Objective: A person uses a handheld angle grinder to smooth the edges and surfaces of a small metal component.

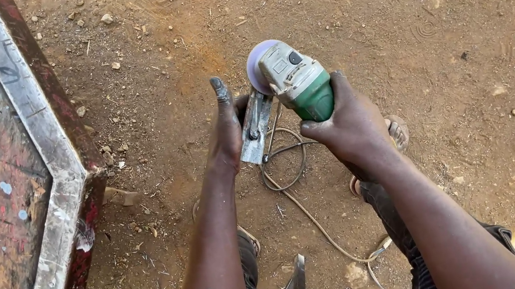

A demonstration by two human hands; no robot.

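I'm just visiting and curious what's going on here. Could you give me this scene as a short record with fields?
Setting: bare brown dirt ground
Left hand: grips a flat grey metal piece
Right hand: holds a green and grey angle grinder
Grinder disc: round, at the metal piece's upper end
Cable: trails over the ground
Left side: worn wooden panel with metal frame

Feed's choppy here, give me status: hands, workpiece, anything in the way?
Left hand grips flat metal piece. Right hand holds green angle grinder, disc at the piece's top end. Power cord loops beneath.
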